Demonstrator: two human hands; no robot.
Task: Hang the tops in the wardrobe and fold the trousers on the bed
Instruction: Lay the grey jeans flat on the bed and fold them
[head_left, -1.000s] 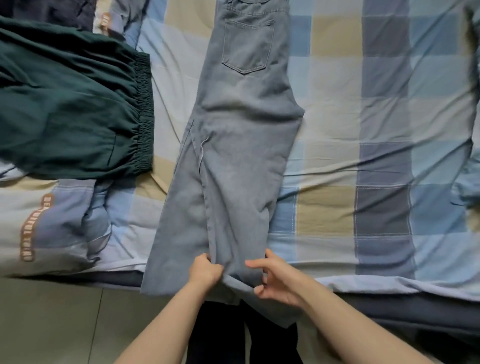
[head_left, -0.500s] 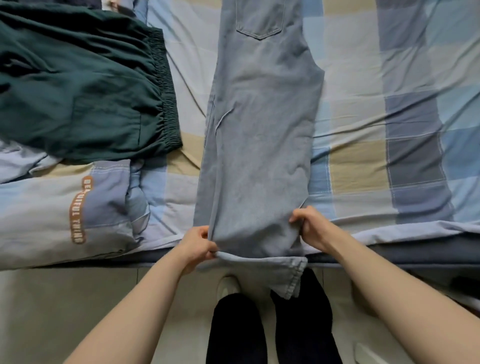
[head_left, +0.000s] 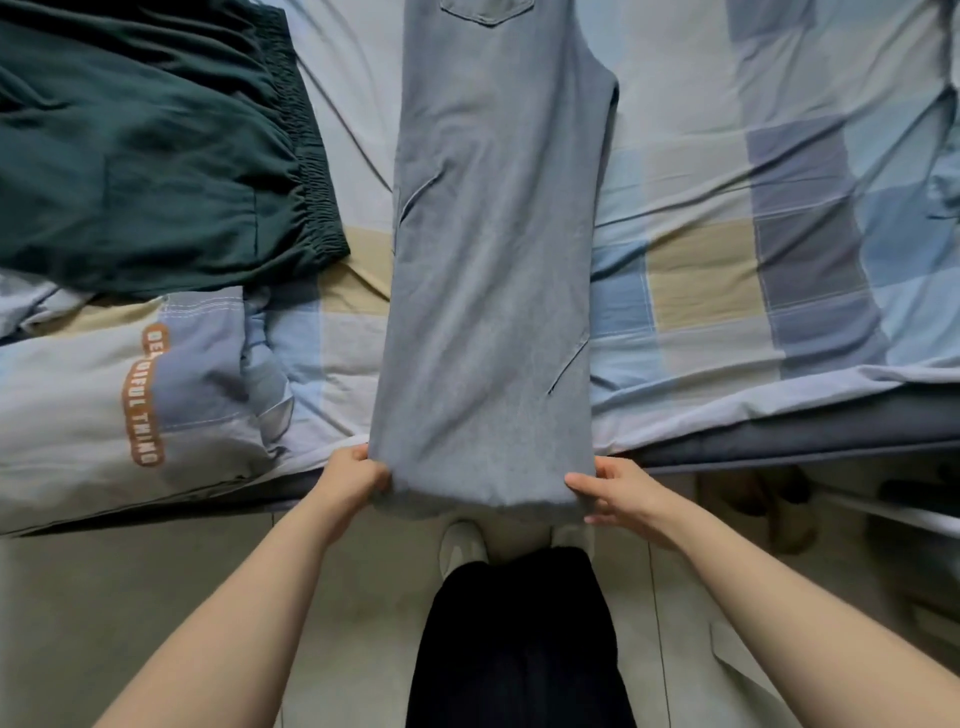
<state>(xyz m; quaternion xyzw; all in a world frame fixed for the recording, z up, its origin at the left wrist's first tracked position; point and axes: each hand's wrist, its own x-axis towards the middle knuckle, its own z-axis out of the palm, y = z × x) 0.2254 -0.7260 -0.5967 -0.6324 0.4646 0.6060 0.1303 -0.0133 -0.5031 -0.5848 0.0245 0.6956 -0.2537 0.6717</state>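
I am seeing the grey-blue trousers (head_left: 493, 270) lying lengthwise on the bed (head_left: 779, 208), folded so that one leg is covering the other, and running straight away from the hands. The back pocket is showing at the far end, at the top edge of the view. The near end of the trousers is hanging a little over the bed's edge, between the two hands.

The left hand (head_left: 353, 480) is gripping the left corner of this near end, with the fingers curled over the cloth. The right hand (head_left: 618, 493) is pinching the right corner, the thumb lying on top and the other fingers going under the fabric. Both hands are holding the same edge, one on each side, and the cloth between them is lying flat and stretched.

To the left of the left hand and further away, dark green trousers (head_left: 145, 150) with an elastic waistband are resting on the bed, apart from the grey-blue ones. Just beside the left hand, a checked quilt (head_left: 104, 405) with brown letters is lying at the bed's edge. Below the hands I am seeing the person's black trouser legs (head_left: 519, 639), standing on the light floor (head_left: 104, 597).
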